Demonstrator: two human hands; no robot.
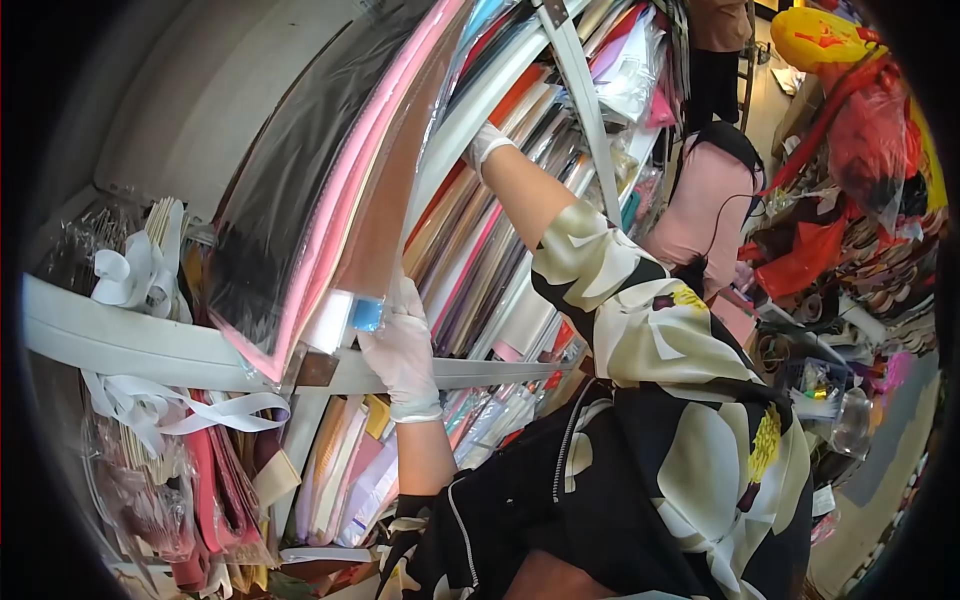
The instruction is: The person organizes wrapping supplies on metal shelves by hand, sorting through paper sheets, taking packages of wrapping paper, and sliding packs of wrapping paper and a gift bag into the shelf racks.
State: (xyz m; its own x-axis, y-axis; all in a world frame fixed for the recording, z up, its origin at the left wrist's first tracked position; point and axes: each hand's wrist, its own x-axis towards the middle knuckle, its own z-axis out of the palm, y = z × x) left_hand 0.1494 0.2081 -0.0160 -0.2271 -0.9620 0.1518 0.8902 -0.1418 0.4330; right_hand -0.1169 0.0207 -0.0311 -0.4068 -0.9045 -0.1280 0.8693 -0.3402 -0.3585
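Note:
Long packs of wrapping sheets (350, 160), in black, pink, cream and brown under clear plastic, lean outward at the left of the rack. My left hand (402, 350), in a whitish thin glove, grips their lower right edge beside a small blue piece (367, 313); its fingertips are partly hidden. Higher up, my right hand (487, 146), also gloved, reaches behind the pale upper bar among tightly stacked upright sheets (470, 260) of many colours. Its fingers are out of sight behind the bar, so what it touches cannot be made out.
A pale rack rail (480, 374) crosses below the sheets, with a slanting post (585, 110) at upper right. White ribbon (140, 268) and bagged pink material (215, 480) hang at left. Behind me at right are a pink chair-like thing (705, 200) and red plastic bags (870, 150).

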